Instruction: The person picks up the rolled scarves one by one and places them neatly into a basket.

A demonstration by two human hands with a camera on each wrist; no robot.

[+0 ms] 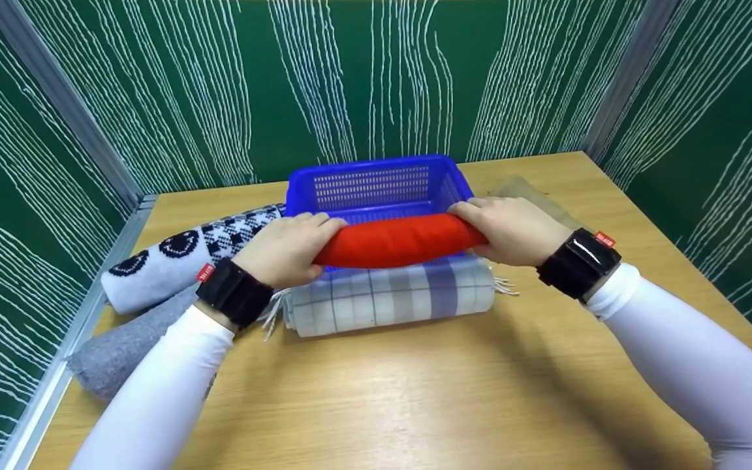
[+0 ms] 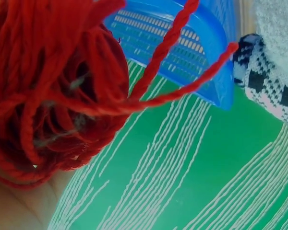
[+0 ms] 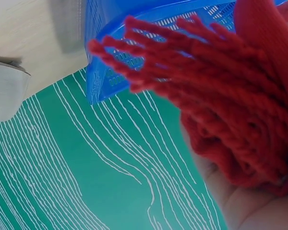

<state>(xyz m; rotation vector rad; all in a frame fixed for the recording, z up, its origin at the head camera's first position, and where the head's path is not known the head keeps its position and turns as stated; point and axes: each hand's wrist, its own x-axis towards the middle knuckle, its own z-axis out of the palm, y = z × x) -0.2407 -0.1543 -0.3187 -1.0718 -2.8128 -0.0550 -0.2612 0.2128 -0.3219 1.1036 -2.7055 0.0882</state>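
A rolled red scarf (image 1: 399, 241) hangs level over the near rim of a blue plastic basket (image 1: 376, 186). My left hand (image 1: 284, 248) grips its left end and my right hand (image 1: 513, 228) grips its right end. In the left wrist view the red fringe (image 2: 53, 100) bunches against my palm, with the blue basket (image 2: 182, 43) behind. In the right wrist view the red tassels (image 3: 216, 91) spill from my palm in front of the blue basket (image 3: 115, 62). A rolled grey plaid scarf (image 1: 389, 297) lies on the wooden table (image 1: 415, 398) just below the red one.
A black-and-white patterned roll (image 1: 180, 258) and a grey roll (image 1: 121, 352) lie at the table's left. A tan folded cloth (image 1: 532, 192) sits right of the basket. Green walls with white lines close in the table on three sides.
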